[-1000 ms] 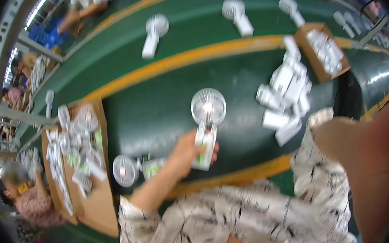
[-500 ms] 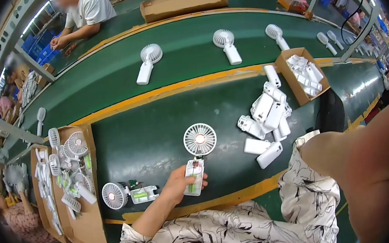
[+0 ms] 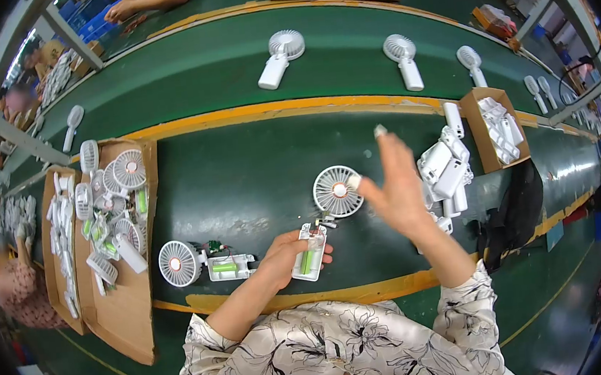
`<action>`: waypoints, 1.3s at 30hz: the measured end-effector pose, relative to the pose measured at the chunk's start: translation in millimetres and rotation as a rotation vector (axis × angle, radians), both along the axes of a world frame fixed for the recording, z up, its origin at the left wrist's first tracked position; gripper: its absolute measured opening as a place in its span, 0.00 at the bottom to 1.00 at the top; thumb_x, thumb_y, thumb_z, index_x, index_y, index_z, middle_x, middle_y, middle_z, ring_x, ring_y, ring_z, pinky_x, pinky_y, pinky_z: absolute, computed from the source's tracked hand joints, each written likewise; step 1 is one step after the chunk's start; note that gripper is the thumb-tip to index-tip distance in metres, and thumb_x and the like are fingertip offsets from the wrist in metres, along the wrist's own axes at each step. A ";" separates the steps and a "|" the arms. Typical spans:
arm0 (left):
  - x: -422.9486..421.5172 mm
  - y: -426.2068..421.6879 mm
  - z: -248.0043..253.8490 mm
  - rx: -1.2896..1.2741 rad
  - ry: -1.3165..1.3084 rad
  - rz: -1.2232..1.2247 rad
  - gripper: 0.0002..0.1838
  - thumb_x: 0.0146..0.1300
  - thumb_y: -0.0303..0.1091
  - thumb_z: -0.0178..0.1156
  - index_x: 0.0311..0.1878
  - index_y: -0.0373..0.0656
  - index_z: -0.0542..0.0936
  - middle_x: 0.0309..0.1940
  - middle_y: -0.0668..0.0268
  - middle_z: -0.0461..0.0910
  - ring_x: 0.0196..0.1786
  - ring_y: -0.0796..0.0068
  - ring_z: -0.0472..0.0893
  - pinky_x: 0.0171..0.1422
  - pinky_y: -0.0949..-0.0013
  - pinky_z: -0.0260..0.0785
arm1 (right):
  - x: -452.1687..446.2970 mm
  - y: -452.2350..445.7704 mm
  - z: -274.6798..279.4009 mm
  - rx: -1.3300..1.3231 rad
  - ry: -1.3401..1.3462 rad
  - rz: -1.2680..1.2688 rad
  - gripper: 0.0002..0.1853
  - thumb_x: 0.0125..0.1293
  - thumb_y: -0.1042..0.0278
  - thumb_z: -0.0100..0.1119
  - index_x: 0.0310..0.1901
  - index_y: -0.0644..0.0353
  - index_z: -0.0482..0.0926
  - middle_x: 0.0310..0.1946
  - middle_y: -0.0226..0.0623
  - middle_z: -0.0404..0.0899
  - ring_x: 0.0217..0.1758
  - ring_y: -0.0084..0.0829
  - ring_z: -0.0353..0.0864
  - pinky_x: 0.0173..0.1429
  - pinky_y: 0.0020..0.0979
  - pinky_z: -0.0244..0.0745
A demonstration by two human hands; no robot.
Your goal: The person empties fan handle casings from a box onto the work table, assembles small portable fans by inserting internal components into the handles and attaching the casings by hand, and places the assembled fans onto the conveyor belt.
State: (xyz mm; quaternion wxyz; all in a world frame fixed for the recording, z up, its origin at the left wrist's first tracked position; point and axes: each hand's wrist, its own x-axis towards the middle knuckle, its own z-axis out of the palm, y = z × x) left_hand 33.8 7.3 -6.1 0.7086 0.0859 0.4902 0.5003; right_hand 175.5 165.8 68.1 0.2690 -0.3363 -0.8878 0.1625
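Observation:
My left hand (image 3: 283,259) is closed around the opened handle of a white handheld fan (image 3: 339,192), which shows a green battery cell (image 3: 308,260) inside. The fan's round grille points up, above and to the right of its handle. Just right of the grille, my right hand (image 3: 400,189) is raised with its fingers apart and nothing in it; white covers sit on the thumb tip and one fingertip. Another opened fan (image 3: 180,263) lies left of my left hand, its battery and green circuit board exposed. Beyond my right hand is a pile of white handle shells (image 3: 450,177), partly hidden by it.
A cardboard tray (image 3: 121,313) at the left holds fan heads and parts. At the right stands a cardboard box (image 3: 483,142) of white shells beside a black item (image 3: 515,203). Finished-looking fans (image 3: 274,71) lie along the green belt (image 3: 195,74). A co-worker's hands (image 3: 125,7) show beyond.
My right hand has come from close to the camera at the right to beside the fan's grille, fingers spread. The camera view has shifted. My left hand still holds the fan.

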 end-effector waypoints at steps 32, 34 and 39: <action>3.8 2.3 5.1 0.105 0.118 -0.015 0.20 0.49 0.19 0.49 0.49 0.38 0.68 0.34 0.61 0.76 0.29 0.75 0.76 0.35 0.72 0.72 | -15.7 -8.9 -67.3 -1.291 0.574 0.209 0.32 0.49 0.72 0.66 0.57 0.68 0.64 0.46 0.35 0.73 0.47 0.22 0.72 0.53 0.24 0.67; 2.4 2.1 7.0 0.109 0.119 -0.025 0.19 0.49 0.19 0.49 0.48 0.38 0.68 0.34 0.62 0.76 0.30 0.75 0.77 0.36 0.72 0.72 | -15.0 -5.9 -65.5 -1.296 0.547 0.228 0.32 0.49 0.72 0.66 0.57 0.68 0.64 0.47 0.34 0.73 0.48 0.23 0.72 0.54 0.25 0.66; 8.6 5.6 1.9 0.204 0.293 0.064 0.12 0.56 0.25 0.50 0.45 0.34 0.71 0.32 0.62 0.78 0.32 0.76 0.78 0.36 0.73 0.71 | -13.1 -2.7 -68.1 -1.318 0.531 0.266 0.31 0.50 0.71 0.65 0.56 0.67 0.65 0.47 0.34 0.73 0.49 0.24 0.72 0.55 0.27 0.66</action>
